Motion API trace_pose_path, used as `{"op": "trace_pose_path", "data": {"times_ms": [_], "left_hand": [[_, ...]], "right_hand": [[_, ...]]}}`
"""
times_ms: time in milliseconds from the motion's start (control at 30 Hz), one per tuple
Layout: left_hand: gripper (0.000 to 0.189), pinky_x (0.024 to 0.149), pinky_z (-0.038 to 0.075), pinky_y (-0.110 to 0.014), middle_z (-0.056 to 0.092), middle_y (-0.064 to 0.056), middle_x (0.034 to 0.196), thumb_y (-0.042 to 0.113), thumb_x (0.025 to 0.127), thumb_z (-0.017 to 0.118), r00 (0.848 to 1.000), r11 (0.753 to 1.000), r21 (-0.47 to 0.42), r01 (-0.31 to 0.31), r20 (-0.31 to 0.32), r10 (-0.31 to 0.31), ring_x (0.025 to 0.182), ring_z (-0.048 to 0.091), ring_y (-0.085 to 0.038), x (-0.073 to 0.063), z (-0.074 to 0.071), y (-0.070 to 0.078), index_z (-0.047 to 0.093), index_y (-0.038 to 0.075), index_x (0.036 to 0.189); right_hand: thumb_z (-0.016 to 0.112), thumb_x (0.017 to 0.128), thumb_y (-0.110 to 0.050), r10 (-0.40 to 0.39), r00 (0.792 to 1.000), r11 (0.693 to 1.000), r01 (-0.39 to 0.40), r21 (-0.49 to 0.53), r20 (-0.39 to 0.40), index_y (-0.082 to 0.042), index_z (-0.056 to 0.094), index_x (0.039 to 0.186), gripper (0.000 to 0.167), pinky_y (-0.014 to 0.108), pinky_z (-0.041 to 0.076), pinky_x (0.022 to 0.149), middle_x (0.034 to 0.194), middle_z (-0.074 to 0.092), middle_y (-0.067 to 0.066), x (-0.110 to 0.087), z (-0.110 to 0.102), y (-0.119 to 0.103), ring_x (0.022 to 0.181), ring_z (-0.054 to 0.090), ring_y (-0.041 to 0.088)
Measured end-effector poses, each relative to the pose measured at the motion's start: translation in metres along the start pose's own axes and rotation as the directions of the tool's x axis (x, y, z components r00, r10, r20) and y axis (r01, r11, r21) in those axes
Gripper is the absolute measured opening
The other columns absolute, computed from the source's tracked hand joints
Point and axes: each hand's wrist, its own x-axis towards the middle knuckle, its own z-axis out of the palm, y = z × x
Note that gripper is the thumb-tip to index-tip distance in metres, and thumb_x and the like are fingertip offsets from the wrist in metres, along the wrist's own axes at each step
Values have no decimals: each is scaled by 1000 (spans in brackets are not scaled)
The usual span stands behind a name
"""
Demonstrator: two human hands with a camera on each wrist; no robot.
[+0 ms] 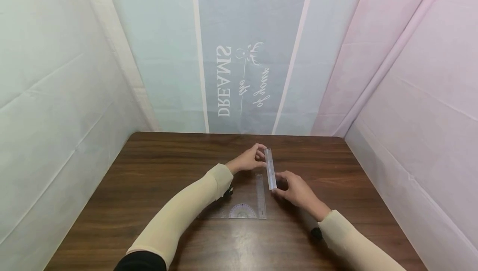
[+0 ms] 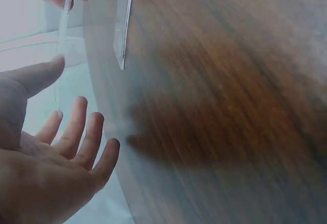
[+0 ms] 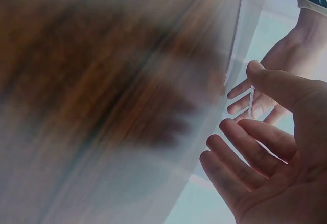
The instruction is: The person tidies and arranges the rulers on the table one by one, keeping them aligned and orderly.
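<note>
A clear ruler (image 1: 270,169) is held above the table between both hands, its length running from far to near. At its far end, my left hand (image 1: 249,159) grips it with thumb and index finger, the other fingers spread. My right hand (image 1: 298,190) holds the near end the same way, thumb at the near corner. The right wrist view shows the ruler's thin edge (image 3: 251,101) between thumb and index finger. Left of it on the table lie a second clear ruler (image 1: 261,198) and a clear protractor (image 1: 242,211).
Beside the protractor, a clear flat plastic piece (image 1: 220,213) lies partly hidden by the left forearm. The dark wood table (image 1: 168,155) is bounded by hanging cloth (image 1: 168,55) at the back and both sides. A dark wrist device (image 1: 316,233) sits under the right sleeve.
</note>
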Motion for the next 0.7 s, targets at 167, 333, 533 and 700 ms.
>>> {"op": "trace_pose_path", "data": {"times_ms": [167, 333, 533, 700], "left_hand": [[69, 112, 49, -50, 67, -21, 138, 14, 97, 83, 999, 999, -13, -45, 15, 45, 129, 61, -37, -5, 1, 1, 43, 7, 153], [69, 112, 49, -47, 67, -23, 136, 15, 95, 85, 996, 995, 31, -94, 9, 94, 128, 61, -37, -9, 6, 0, 46, 4, 150], [69, 116, 42, -48, 65, -19, 136, 22, 93, 88, 995, 989, 116, -97, 26, 95, 130, 57, -35, -19, 7, 5, 50, 5, 148], [68, 116, 41, -44, 62, -15, 137, 28, 92, 89, 994, 976, 191, -102, 58, 92, 130, 56, -31, -26, 11, 4, 53, 8, 145]], "right_hand": [[89, 92, -25, -7, 1000, 1000, 6, -22, -14, -2, 69, 139, 56, 56, 56, 100, 127, 73, 12, -9, 2, -2, 120, 69, 32], [91, 89, -25, -24, 999, 999, 23, -33, -31, -3, 71, 137, 56, 56, 56, 100, 126, 74, 11, -18, 3, -4, 119, 70, 33], [93, 87, -26, -47, 998, 998, 46, -42, -41, -4, 73, 134, 55, 57, 54, 104, 124, 74, 10, -29, 5, -8, 121, 69, 33], [94, 86, -29, -50, 998, 998, 49, -46, -26, -4, 75, 130, 54, 56, 53, 106, 123, 75, 9, -38, 8, -12, 121, 69, 32]]}}
